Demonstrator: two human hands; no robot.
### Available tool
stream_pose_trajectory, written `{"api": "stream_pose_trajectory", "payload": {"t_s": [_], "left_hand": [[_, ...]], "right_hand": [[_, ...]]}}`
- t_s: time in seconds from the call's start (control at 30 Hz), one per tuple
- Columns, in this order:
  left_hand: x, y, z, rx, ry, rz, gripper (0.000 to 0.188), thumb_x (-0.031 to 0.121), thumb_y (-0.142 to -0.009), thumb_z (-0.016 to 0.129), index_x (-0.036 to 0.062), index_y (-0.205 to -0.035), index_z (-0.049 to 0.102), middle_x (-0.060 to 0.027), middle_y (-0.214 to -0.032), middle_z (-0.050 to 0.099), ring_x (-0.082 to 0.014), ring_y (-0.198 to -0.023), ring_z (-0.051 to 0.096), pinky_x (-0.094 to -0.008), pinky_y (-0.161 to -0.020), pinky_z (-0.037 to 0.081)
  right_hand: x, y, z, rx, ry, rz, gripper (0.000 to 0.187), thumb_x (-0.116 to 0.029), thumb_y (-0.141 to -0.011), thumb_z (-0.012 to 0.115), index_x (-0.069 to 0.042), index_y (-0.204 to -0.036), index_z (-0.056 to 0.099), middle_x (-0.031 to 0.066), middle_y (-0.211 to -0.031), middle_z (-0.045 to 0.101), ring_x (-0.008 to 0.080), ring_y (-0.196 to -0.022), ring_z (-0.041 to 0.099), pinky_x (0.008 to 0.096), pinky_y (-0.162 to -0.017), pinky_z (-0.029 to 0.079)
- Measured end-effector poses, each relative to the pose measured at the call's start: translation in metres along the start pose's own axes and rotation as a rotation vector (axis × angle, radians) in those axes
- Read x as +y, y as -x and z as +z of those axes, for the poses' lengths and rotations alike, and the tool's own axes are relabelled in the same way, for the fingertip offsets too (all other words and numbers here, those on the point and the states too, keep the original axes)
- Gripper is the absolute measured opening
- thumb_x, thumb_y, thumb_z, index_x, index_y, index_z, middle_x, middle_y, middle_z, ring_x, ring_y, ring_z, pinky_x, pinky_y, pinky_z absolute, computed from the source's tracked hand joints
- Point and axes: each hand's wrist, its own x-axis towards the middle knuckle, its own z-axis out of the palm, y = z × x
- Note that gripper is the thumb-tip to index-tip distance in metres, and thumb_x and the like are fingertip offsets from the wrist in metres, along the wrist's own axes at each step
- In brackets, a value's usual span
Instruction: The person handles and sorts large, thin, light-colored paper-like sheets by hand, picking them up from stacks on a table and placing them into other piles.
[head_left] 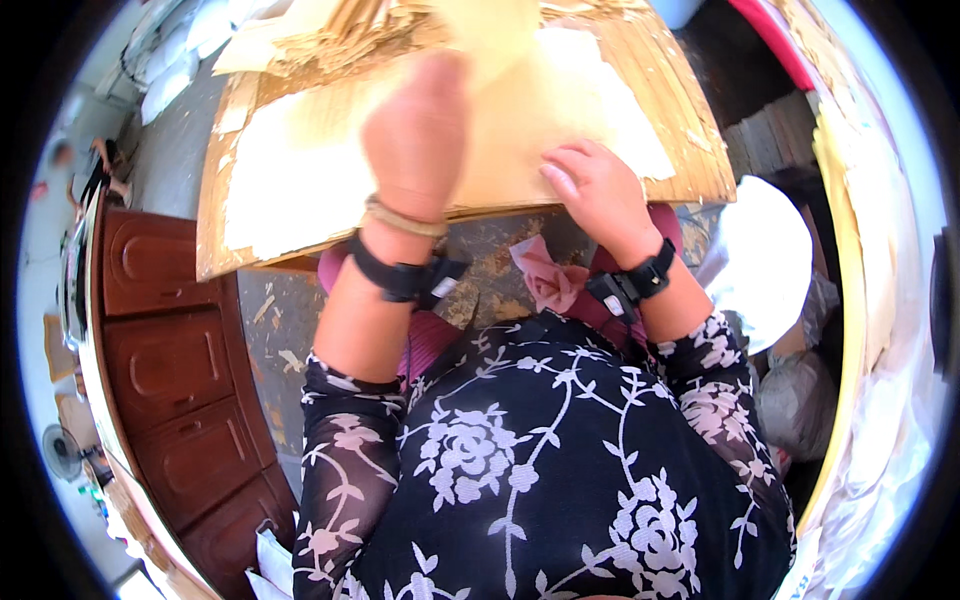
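I see the left hand [418, 140] blurred over the counter [655, 75]; can't tell whether its fingers hold anything. Tan sheet [505, 150] lies between both hands near the counter's front edge, long axis unclear in glare. Right hand [602, 192] looks nearer, sheet to its left, fingers loosely parted, nothing visibly held.

Person's left hand [415, 135] out front, motion-blurred, grip unreadable; left forearm [362, 325] runs forward, leaning slightly right. Right hand [600, 190] sits nearer the body, fingers [575, 156] loosely bent and pointing left, thumb [559, 182] just beside them. Right forearm [680, 305] angles forward and inward. Hands apart, not touching.
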Motion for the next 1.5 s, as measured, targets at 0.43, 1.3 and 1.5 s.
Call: {"api": "stream_pose_trajectory", "payload": {"t_s": [0.43,1.3,1.5], "left_hand": [[0.018,0.117,0.0,-0.443,0.171,0.356,0.026,0.013,-0.079,0.063,0.0066,-0.104,0.065,-0.011,-0.105,0.069,-0.0253,-0.098,0.066,-0.0363,-0.083,0.053],[-0.023,0.04,0.094,-0.625,-0.097,0.159,0.059,0.049,-0.093,0.053,0.0121,-0.138,0.053,-0.0115,-0.149,0.045,-0.0302,-0.136,0.04,-0.0461,-0.11,0.034],[-0.012,0.016,0.113,-0.734,-0.256,0.171,0.06,0.053,-0.092,0.053,0.0108,-0.135,0.054,-0.007,-0.137,0.053,-0.0273,-0.127,0.047,-0.0453,-0.096,0.045]], "right_hand": [[-0.032,-0.022,-0.01,-0.188,-1.237,0.907,0.046,-0.032,-0.101,0.053,0.008,-0.123,0.055,0.0174,-0.116,0.066,0.0273,-0.099,0.07,0.0363,-0.09,0.055],[-0.043,-0.148,-0.026,-0.027,-1.107,0.147,0.037,-0.021,-0.101,0.048,0.01,-0.12,0.058,0.0156,-0.114,0.063,0.0323,-0.096,0.07,0.0365,-0.089,0.056],[-0.045,-0.152,-0.019,-0.119,-0.993,0.103,0.038,-0.025,-0.101,0.052,0.008,-0.118,0.061,0.0153,-0.112,0.066,0.028,-0.098,0.069,0.0351,-0.089,0.055]]}}
